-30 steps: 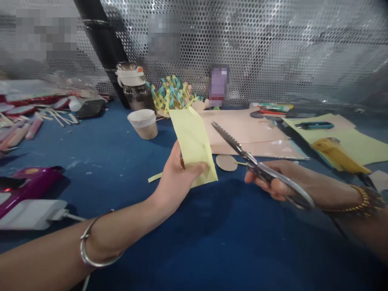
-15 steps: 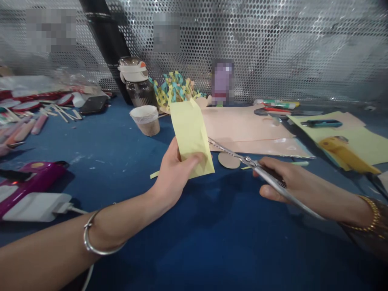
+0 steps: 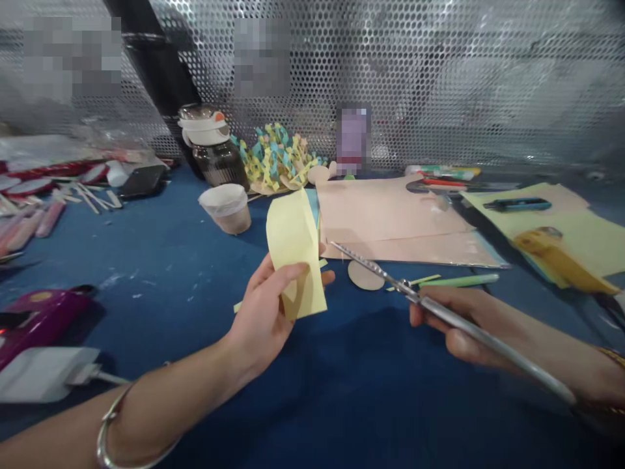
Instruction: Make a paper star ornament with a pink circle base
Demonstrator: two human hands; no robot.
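A bent piece of yellow paper (image 3: 295, 234) is pinched in my left hand (image 3: 266, 306), thumb across its front and fingers behind. My right hand (image 3: 469, 326) grips a pair of metal scissors (image 3: 405, 288), whose blades point left toward the paper without touching it. The blades look nearly closed. Beneath the scissors, a round beige disc (image 3: 365, 275) lies on the blue table (image 3: 342, 410). Beside it are thin yellow strips and a light green pen-like stick (image 3: 459, 281).
Pink paper sheets (image 3: 381, 212) lie behind my hands. A paper cup (image 3: 227, 208), a drink bottle (image 3: 215, 150) and a heap of curled paper strips (image 3: 278, 156) stand at the back. A purple power strip (image 3: 43, 319) sits left; yellow paper (image 3: 590, 228) with a cutter (image 3: 520, 204) lies right.
The yellow paper and my left hand are lower and slightly left in view. The scissors have drawn away from the paper, and their blades look closer together. The whole view has shifted a little.
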